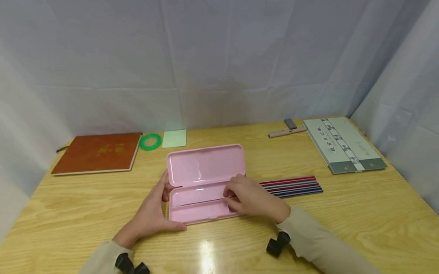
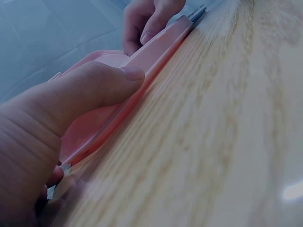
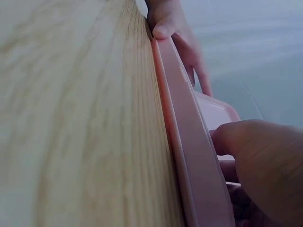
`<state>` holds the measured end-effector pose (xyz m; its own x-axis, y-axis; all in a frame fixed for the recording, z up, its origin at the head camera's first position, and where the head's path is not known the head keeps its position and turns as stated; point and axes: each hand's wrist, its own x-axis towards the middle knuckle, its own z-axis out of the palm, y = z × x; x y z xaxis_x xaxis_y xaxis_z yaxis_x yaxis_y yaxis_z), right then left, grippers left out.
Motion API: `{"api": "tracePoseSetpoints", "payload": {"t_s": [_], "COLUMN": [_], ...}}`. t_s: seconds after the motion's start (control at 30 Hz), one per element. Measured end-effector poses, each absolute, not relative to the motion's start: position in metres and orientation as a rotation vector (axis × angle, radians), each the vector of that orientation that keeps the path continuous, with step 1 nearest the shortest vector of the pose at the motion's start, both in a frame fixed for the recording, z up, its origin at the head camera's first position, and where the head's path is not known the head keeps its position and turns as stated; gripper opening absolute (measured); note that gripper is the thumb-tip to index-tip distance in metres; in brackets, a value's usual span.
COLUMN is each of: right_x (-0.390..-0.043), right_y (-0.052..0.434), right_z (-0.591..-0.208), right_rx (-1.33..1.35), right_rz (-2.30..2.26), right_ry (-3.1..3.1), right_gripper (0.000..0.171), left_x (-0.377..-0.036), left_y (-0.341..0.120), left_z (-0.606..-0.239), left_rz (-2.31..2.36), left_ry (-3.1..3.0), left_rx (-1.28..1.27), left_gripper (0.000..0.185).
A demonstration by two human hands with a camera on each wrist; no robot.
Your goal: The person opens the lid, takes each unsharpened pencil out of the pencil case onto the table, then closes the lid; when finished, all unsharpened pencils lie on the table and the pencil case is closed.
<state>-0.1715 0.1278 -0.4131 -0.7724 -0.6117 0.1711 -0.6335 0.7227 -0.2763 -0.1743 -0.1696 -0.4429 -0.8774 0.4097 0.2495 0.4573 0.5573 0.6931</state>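
Left to right: a brown hard-cover notebook (image 1: 96, 153) lay flat at the far left of the wooden table (image 1: 355, 213), with a green ring (image 1: 150, 141) and a pale green card (image 1: 174, 138) just beside it. The left hand (image 1: 151, 211) steadied the open pink pencil case (image 1: 203, 182) at mid-table, thumb along its front left corner, fingers spread up the left end. The right hand (image 1: 249, 198) lay over the tray's right end, fingers curled inward; whether they pinched anything could not be told. The case looked like smooth, rigid, glossy plastic with rounded corners. Risk: on the slick varnished wood the light case might skid, or the upright lid drop, should the left hand's hold slacken. Slim coloured pencils (image 1: 293, 187) lay just right of it; a long grey-white box (image 1: 343, 144) lay far right.
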Motion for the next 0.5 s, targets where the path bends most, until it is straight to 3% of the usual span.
{"api": "tracePoseSetpoints", "payload": {"t_s": [0.5], "right_x": [-0.1711], "right_y": [0.1274], "right_z": [-0.4137], "right_rx": [1.036], "right_rz": [0.566], "right_ry": [-2.89], "right_gripper": [0.008], "left_x": [-0.1736], "left_y": [-0.1699], "left_z": [-0.4412], "left_rz": [-1.218], "left_ry": [-2.733], "left_rx": [-0.764], "left_gripper": [0.148]}}
